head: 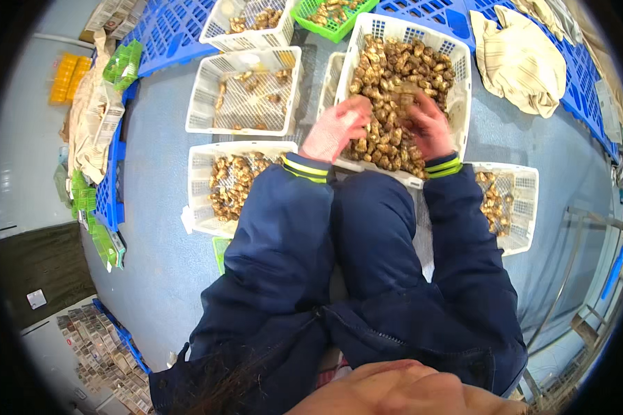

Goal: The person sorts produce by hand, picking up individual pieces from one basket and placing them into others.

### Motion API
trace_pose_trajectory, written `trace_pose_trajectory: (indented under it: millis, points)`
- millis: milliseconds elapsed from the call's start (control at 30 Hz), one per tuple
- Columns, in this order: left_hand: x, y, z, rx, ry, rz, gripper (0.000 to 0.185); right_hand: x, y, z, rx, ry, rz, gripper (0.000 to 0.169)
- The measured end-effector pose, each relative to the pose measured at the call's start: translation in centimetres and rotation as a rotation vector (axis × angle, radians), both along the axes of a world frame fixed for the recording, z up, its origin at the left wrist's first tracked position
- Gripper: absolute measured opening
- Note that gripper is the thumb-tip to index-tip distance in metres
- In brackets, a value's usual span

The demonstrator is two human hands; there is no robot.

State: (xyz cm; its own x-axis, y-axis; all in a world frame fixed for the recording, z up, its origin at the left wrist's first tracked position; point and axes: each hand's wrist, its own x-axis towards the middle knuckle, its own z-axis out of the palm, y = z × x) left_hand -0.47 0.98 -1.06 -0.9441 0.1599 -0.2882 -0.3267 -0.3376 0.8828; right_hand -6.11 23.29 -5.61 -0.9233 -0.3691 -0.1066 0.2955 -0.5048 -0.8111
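A large white plastic crate (464,104) full of small brown tubers or mushrooms (389,132), of a kind I cannot settle, stands before my knees. My left hand (340,127) is at the crate's left side, its fingers curled by the brown pieces; whether one is in them I cannot tell. Over the right part of the pile, my right hand (428,124) has its fingers bent and partly blurred, and its grip is unclear. Both hands seem to wear thin gloves.
To the left stand white crates, one with scattered pieces (244,91), another fuller (192,181). A white crate (529,207) is beside my right forearm. A green basket (337,33), blue plastic pallets (174,39) and a beige cloth (519,59) lie farther off.
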Motion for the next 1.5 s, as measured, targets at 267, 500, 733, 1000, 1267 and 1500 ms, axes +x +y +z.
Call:
trace_pose_trajectory:
  millis: [267, 500, 733, 1000, 1267, 1500]
  points:
    - [-0.1, -0.4, -0.1, 0.042, 0.039, 0.039, 0.041, 7.6, 23.1, -4.9, 1.675, 0.101, -0.381, 0.051]
    - [-0.2, -0.2, 0.1, 0.065, 0.016, 0.015, 0.042, -1.6, 10.1, -7.9, 1.423, 0.719, 0.018, 0.030]
    - [-0.4, -0.4, 0.2, 0.029, 0.027, 0.019, 0.044, -7.0, 4.7, -12.5, 1.791, 0.454, 0.546, 0.043]
    - [-0.2, -0.2, -0.7, 0.047, -0.019, 0.021, 0.038, -2.3, 4.3, -6.5, 0.359, 0.043, -0.107, 0.053]
    - [-0.4, 0.0, -1.9, 0.268, -0.087, 0.011, 0.027, 1.8, -6.2, 3.2, 0.534, 0.495, -0.144, 0.056]
    - [-0.6, -0.7, -1.0, 0.248, 0.055, 0.292, 0.028, 1.4, -6.6, 5.4, 0.454, 0.393, -0.199, 0.037]
